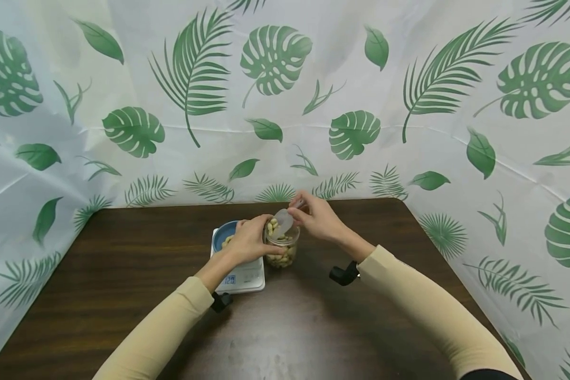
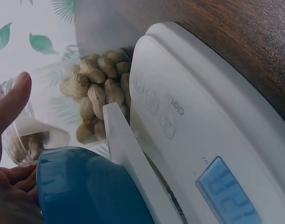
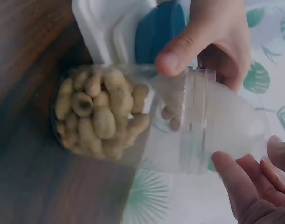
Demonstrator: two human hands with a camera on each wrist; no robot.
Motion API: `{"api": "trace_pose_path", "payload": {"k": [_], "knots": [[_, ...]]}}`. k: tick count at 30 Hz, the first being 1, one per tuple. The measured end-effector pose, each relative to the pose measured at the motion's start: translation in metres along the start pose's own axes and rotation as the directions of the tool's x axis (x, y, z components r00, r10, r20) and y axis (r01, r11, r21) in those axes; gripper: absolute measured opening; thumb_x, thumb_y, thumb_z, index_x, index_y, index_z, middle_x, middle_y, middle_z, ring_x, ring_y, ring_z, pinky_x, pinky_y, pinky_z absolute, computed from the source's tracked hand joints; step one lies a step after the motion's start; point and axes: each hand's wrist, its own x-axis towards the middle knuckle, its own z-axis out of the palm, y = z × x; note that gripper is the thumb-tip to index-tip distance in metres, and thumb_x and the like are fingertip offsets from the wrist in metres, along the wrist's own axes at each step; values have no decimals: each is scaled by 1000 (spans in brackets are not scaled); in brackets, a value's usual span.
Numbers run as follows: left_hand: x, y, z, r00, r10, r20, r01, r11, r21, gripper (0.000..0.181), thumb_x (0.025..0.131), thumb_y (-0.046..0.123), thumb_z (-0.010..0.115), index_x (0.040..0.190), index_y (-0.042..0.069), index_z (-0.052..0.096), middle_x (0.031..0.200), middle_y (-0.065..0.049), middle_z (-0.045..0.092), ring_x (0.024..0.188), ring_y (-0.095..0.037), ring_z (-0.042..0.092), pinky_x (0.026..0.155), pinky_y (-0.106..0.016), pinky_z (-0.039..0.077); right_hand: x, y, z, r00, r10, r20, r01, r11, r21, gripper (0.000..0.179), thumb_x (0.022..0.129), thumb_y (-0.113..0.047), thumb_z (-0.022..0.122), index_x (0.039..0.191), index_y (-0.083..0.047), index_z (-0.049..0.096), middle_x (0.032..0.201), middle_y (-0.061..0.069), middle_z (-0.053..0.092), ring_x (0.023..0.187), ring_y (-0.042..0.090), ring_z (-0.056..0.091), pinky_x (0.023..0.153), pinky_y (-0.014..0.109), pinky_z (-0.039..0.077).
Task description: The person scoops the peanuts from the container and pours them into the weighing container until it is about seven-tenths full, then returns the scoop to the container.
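A clear jar (image 1: pixel 291 252) of unshelled peanuts (image 3: pixel 103 112) stands upright on the table. My left hand (image 1: pixel 250 241) grips it near the rim, thumb on the near side. With the fingertips of my right hand (image 1: pixel 317 215) I pinch a translucent whitish scoop (image 3: pixel 238 122), whose blade dips into the jar's mouth. A few peanuts (image 2: pixel 36 144) show beside the blade near the neck. Left of the jar sits a blue bowl (image 2: pixel 89 186) on a white kitchen scale (image 1: pixel 252 282); some peanuts lie in it, partly hidden by my left hand.
The scale's lit display (image 2: pixel 229 193) shows digits too blurred to read surely. Dark wood-grain table (image 1: pixel 285 338) extends around the items. A white leaf-print sheet (image 1: pixel 285 105) hangs behind the table's back edge and along its sides.
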Motion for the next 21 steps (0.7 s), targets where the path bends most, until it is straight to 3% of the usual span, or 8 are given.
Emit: {"api": "trace_pose_path", "payload": {"k": [5, 14, 21], "knots": [[-1, 2, 0, 1000, 9, -1, -9, 1000, -3, 82, 77, 42, 92, 142, 7, 55, 128, -6, 67, 114, -25, 63, 108, -59, 29, -10, 12, 3, 997, 41, -61, -32, 989, 147, 17, 106, -16, 60, 118, -4, 58, 111, 16, 65, 97, 30, 72, 78, 32, 59], [0, 3, -2, 1000, 12, 6, -12, 1000, 10, 85, 78, 42, 91, 145, 5, 53, 131, -7, 66, 118, -25, 62, 108, -56, 29, -19, 20, 5, 992, 33, -124, 1, 963, 270, 17, 105, -12, 60, 117, 0, 58, 123, 18, 58, 102, 32, 69, 83, 33, 58], [1, 2, -3, 1000, 12, 15, -13, 999, 41, 88, 78, 44, 91, 146, 5, 52, 132, -7, 65, 119, -25, 61, 106, -56, 30, -24, 30, 6, 988, 26, -150, 38, 912, 408, 18, 106, -5, 57, 118, 8, 53, 124, 26, 56, 107, 42, 66, 89, 50, 55]]}}
